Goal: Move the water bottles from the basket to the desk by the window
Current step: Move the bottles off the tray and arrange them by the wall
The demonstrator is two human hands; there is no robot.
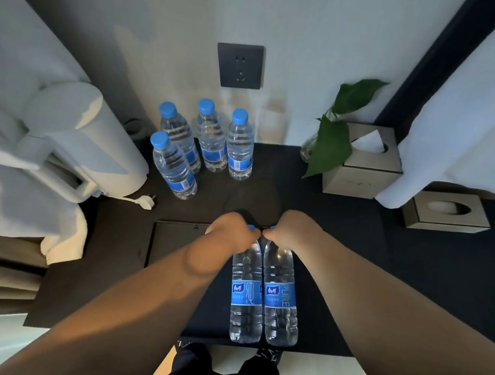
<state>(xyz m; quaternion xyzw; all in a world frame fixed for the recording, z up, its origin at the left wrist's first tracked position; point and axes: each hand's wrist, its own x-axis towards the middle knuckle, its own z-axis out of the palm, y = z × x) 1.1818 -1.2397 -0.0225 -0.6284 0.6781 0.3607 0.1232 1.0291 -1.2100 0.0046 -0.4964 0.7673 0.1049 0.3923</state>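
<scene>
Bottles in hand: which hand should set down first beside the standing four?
Left, probably. The left hand holds the left bottle nearer the four bottles at the desk's back left; the right hand, holding the right bottle, would reach across it.

Both bare forearms converge forward. The left grip [230, 230] curls over the left bottle [247, 295] at its neck, and just beside it the right grip [287, 229] over the right bottle [280, 298].

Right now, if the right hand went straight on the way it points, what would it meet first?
The left hand, which it almost touches; beyond that, probably the standing bottles, though depth is unclear.
</scene>
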